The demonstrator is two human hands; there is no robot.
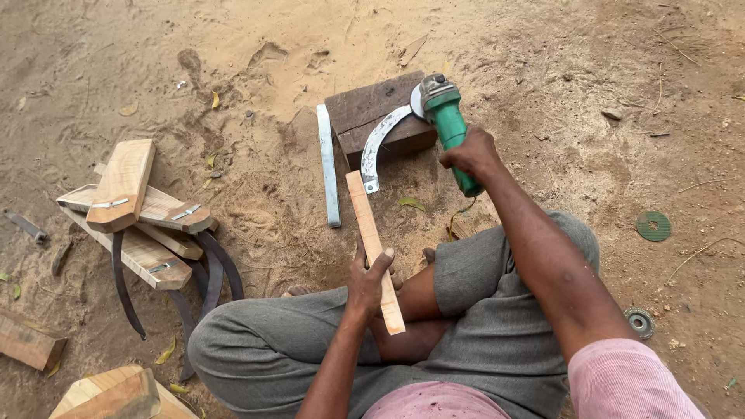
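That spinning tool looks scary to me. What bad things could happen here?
The green angle grinder is gripped by the right hand alone, so it might kick off the curved metal sickle blade. The left hand holds only the pale wooden handle, so the blade may slip off the dark wooden block. Both hands are bare, so sparks could burn them.

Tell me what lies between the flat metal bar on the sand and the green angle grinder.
Head view: the dark wooden block and the curved sickle blade resting on it.
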